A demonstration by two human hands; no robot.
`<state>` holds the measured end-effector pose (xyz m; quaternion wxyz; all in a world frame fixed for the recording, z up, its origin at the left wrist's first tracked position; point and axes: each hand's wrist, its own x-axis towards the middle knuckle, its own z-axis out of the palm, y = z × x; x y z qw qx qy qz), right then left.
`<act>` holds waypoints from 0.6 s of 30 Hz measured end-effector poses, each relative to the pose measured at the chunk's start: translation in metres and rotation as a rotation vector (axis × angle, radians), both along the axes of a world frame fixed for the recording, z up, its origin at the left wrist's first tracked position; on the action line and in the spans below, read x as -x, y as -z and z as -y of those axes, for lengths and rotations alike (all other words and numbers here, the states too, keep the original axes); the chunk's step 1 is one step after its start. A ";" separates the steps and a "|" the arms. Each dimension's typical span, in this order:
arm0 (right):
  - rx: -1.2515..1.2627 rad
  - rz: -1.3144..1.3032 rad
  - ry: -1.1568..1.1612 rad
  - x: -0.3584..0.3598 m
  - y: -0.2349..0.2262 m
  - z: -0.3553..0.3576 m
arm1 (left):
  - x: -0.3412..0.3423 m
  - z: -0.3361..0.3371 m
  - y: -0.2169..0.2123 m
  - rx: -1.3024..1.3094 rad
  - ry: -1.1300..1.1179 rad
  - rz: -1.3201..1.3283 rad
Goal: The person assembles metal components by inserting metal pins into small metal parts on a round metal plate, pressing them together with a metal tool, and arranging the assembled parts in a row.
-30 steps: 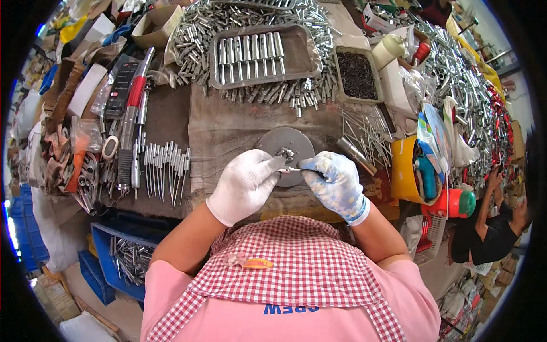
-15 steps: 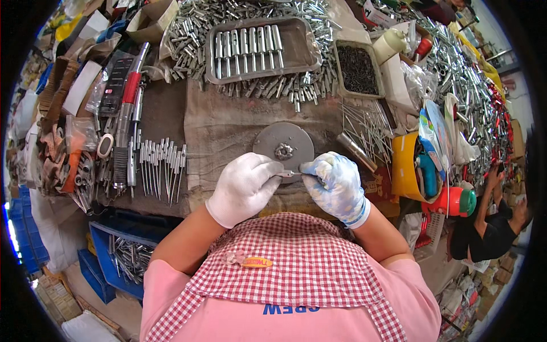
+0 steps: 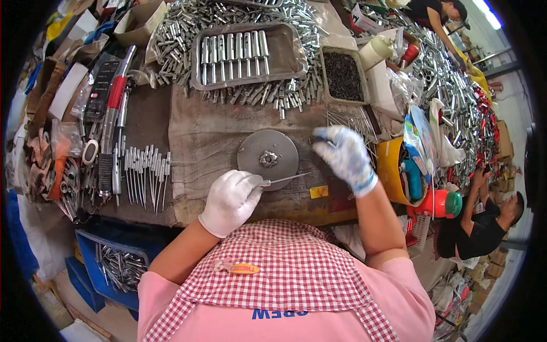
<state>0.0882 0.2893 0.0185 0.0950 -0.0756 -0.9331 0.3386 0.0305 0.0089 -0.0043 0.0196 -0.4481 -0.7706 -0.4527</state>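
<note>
Near the front edge of the bench, my white-gloved left hand [image 3: 232,200] pinches a metal sleeve with a thin rod [image 3: 293,178] pointing out to the right. Just beyond the rod lies a round grey plate [image 3: 256,147] bearing a small heap of shiny metal bits [image 3: 269,158]. My right hand [image 3: 345,158], in a white glove with blue stains, is over the right side of the cloth, beside loose thin rods [image 3: 354,121]. Its fingers are bent and slightly smeared, and whatever lies under them is hidden.
Behind the plate, a clear tray [image 3: 288,54] with a row of metal pieces rests on a pile of metal parts. A box of dark pins [image 3: 343,77] and a yellow container [image 3: 390,171] stand right. Assembled rods [image 3: 147,165] lie left. Other people work at far right.
My right hand has let go of the thin rod and moved right, over where a metal tube lay. My left hand keeps the piece, the rod now showing. The view has shifted.
</note>
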 end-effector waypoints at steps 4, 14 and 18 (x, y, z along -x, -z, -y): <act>-0.385 0.201 -0.060 0.036 0.002 -0.009 | -0.001 0.001 0.001 -0.013 -0.005 0.029; -0.322 0.102 0.067 0.043 0.010 0.005 | -0.008 0.005 0.010 -0.010 -0.125 -0.058; -0.033 -0.148 0.007 0.011 -0.003 0.024 | -0.005 -0.005 0.015 0.002 -0.154 -0.126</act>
